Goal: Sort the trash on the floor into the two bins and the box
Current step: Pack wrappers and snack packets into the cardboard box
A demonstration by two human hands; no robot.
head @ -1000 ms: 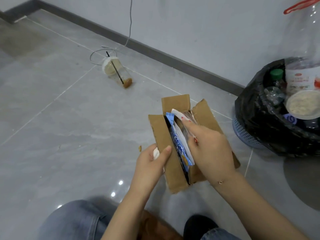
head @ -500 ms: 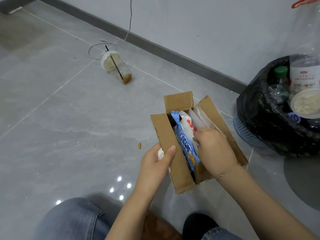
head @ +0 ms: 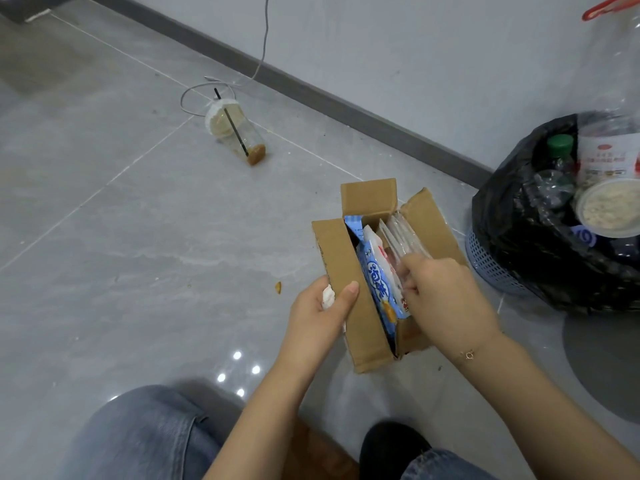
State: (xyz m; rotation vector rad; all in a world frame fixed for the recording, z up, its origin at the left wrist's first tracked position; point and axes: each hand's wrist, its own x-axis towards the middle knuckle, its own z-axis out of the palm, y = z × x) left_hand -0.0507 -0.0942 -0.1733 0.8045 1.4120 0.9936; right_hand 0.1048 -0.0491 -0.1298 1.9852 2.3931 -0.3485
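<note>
The cardboard box (head: 349, 289) stands on the floor (head: 138, 237), packed with wrappers (head: 377, 275). The right hand (head: 446, 299) pinches clear packets (head: 405, 237) inside; the left hand (head: 322, 313) grips the flap and a crumpled tissue (head: 328, 296). Best to press the packets down flat while steadying the box, so nothing springs out.

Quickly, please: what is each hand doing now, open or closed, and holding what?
Left hand: closed, holding a crumpled white tissue, thumb on the cardboard box flap.
Right hand: closed, pushing clear plastic wrappers into the box.
</note>
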